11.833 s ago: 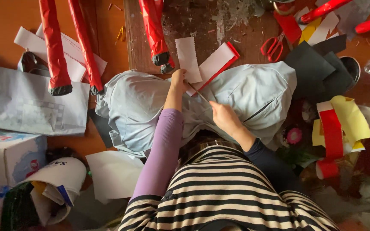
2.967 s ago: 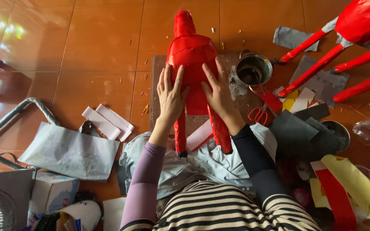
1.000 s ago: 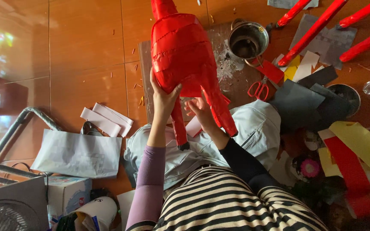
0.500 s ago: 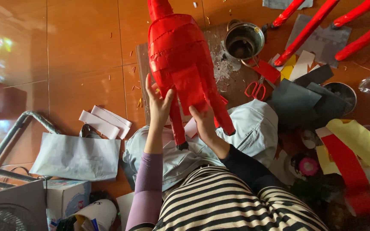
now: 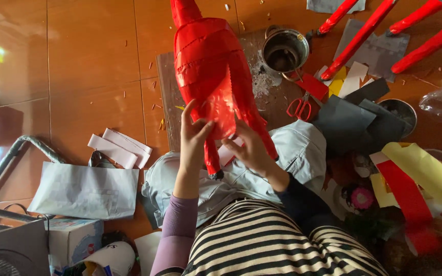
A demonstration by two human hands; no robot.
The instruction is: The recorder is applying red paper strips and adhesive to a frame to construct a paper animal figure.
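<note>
A red paper-covered animal figure stands above my lap, its thin red legs pointing down. My left hand presses flat against its lower body, fingers spread on a loose flap of red paper. My right hand pinches the lower edge of that same red flap from the right. Below both hands lie my pale grey trousers and striped top.
A metal pot and red scissors sit on a brown board. Grey, yellow and red paper sheets pile up at right. A second figure's red legs show top right. White paper bag and white strips lie left.
Over the last second the red figure tilted slightly. My hands shifted from gripping its belly to handling a loose red paper flap on its lower side.
</note>
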